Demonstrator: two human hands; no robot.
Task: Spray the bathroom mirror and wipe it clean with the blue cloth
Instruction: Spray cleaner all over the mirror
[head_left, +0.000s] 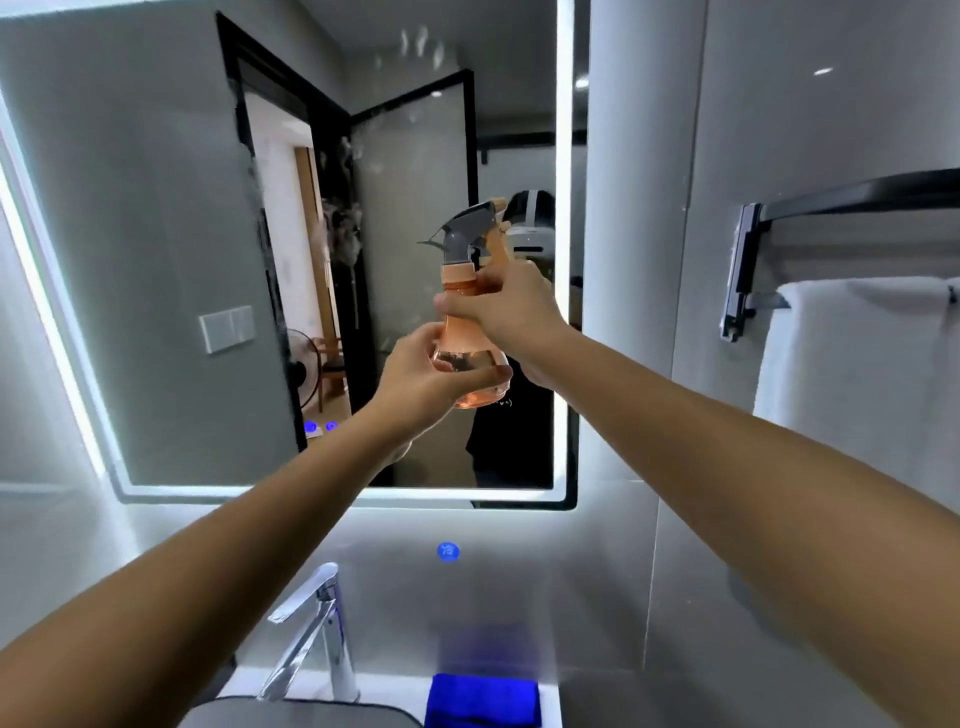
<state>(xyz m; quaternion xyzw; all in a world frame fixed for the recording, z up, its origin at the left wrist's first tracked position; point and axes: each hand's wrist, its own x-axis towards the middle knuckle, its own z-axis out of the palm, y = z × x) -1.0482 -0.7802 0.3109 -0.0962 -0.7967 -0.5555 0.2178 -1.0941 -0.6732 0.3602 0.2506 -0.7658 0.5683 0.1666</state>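
Observation:
An orange see-through spray bottle (470, 291) with a grey nozzle is held up in front of the lit-edged mirror (171, 249), nozzle pointing left. My right hand (506, 309) grips its neck just under the trigger. My left hand (423, 376) cups the round bottom of the bottle, thumb across the front. Wet spray marks streak the mirror's glass left of and above the bottle. The folded blue cloth (483, 699) lies on the counter behind the sink, below my arms.
A chrome tap (311, 631) stands at the lower left over a grey basin (291, 714). A white towel (852, 364) hangs on a black rail (831, 208) on the right wall. A blue-lit button (448, 551) glows on the wall below the mirror.

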